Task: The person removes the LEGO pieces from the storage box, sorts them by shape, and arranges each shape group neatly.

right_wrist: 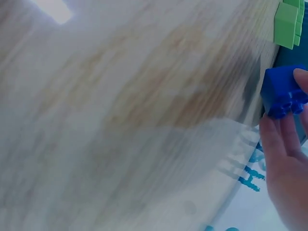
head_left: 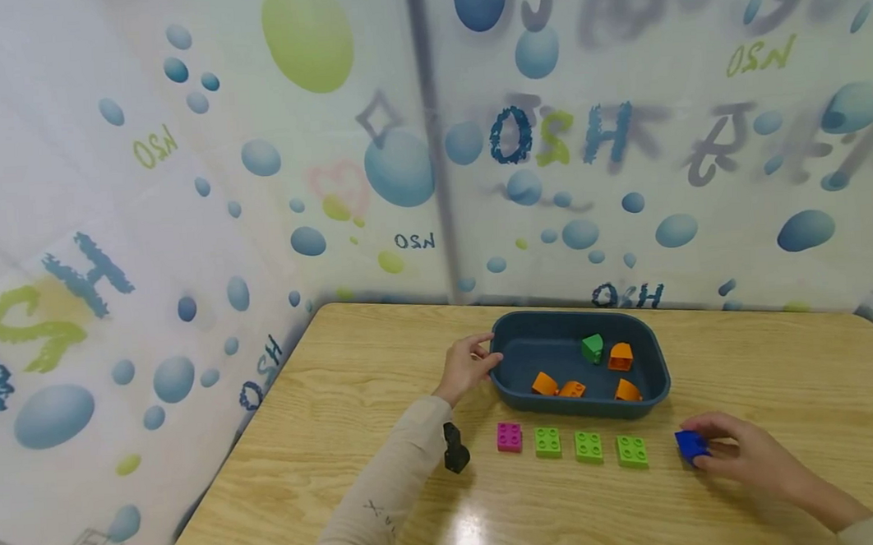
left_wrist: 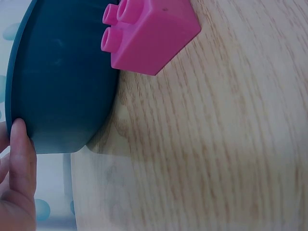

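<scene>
The blue brick [head_left: 692,447] sits pinched in the grip of the right hand [head_left: 746,458], long axis unclear, the nearest lime brick [head_left: 632,451] at nine o'clock. The farther left hand [head_left: 465,370] pinches the tray [head_left: 536,341] at its nine o'clock end. Beneath is a wood-grain counter [head_left: 568,521]; at twelve, a bubble-printed wall [head_left: 478,221].

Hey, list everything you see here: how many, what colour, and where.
Table: 1, wood-grained tan, across the lower view
Backdrop: 1, white with blue and green print, behind the table
Tray: 1, dark blue, toward the table's back
Orange bricks: 4 visible, orange, inside the tray
Green brick: 1, green, inside the tray
Pink brick: 1, pink, before the tray
Lime bricks: 3, lime green, right of the pink brick
Black piece: 1, black, left of the pink brick
Blue brick: 1, blue, held at right
Sleeves: 2, beige, on both arms
Left hand: 1, bare, gripping the tray's left rim
Right hand: 1, bare, pinching the blue brick
</scene>
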Available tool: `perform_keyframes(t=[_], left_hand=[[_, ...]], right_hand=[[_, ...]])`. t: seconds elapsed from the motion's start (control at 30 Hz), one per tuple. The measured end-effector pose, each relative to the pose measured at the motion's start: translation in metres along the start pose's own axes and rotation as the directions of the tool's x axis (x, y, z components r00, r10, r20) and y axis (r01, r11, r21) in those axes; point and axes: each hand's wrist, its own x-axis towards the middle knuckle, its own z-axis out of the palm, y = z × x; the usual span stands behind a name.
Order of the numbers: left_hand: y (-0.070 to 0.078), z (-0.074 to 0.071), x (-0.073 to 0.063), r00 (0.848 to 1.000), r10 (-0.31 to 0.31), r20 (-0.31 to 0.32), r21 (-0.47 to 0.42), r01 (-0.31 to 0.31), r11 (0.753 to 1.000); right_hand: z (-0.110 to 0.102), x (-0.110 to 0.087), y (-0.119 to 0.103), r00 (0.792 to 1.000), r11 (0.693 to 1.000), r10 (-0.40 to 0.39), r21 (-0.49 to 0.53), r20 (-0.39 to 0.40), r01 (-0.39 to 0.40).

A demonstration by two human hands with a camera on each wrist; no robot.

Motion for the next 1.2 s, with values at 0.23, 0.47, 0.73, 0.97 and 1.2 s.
perform_keyframes(t=[0.23,0.47,0.73,0.97,1.2], left_hand=[[-0.001,0.0,0.001,1.0,-0.007,0.001,0.001,0.007,1.0],[0.007,-0.001,-0.004,1.0,0.011,-0.009,-0.009,-0.011,1.0],[0.001,0.0,0.0,1.0,-0.014,-0.003,0.007,0.014,1.0],[0.001,0.0,0.0,1.0,-0.015,-0.001,0.004,0.015,1.0],[0.002,-0.002,-0.001,1.0,-0.012,0.01,-0.001,0.012,1.0]], right_hand=[[0.006,0.004,-0.002,0.997,0.993,-0.082,-0.084,-0.009,0.081],[0.012,0.008,-0.001,0.993,0.986,-0.116,-0.118,0.004,0.116],[0.019,0.011,0.001,0.99,0.985,-0.139,-0.109,-0.005,0.137],[0.021,0.009,0.0,0.988,0.983,-0.151,-0.112,-0.032,0.147],[0.013,0.006,0.0,0.999,0.998,-0.051,-0.022,0.0,0.051]])
